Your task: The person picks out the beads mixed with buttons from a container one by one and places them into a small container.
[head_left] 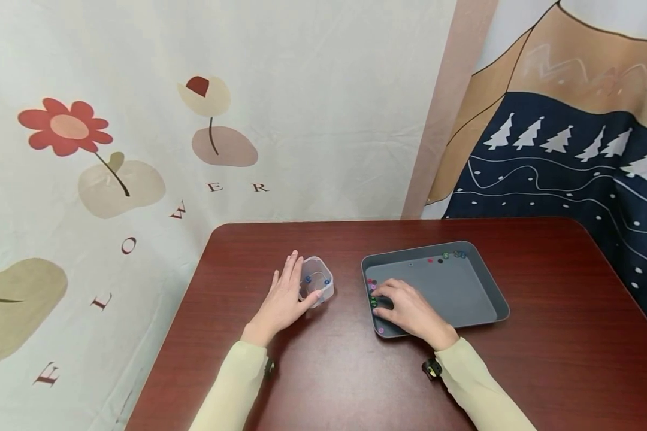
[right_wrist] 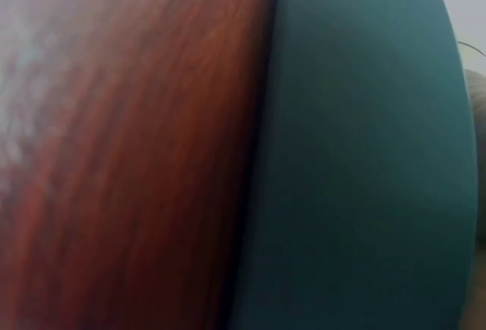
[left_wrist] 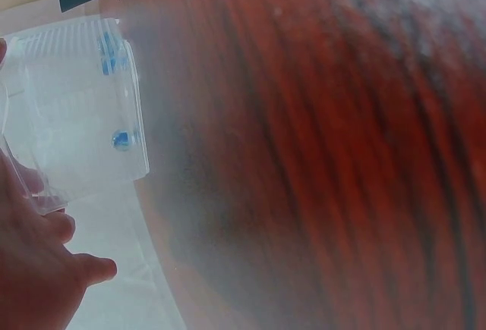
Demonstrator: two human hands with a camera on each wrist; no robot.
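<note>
A small clear plastic container [head_left: 326,293] stands on the table, with blue beads [head_left: 308,279] inside. My left hand [head_left: 287,297] rests against its left side, fingers straight and thumb across the near side. The left wrist view shows the container wall [left_wrist: 61,110] sideways, a blue bead [left_wrist: 121,139] low inside. Over the left end of a grey tray [head_left: 453,293], my right hand [head_left: 410,309] reaches down with bent fingers. Thumb and fingertips are apart, on either side of green beads [head_left: 374,302]. The right wrist view shows mainly the tray's outer wall [right_wrist: 364,148].
Along the tray's left edge lie more small beads, among them a purple bead [head_left: 381,330]. A red bead [head_left: 429,260] and several green and dark ones lie near its far edge. A printed curtain [head_left: 323,120] hangs behind the brown table [head_left: 334,383].
</note>
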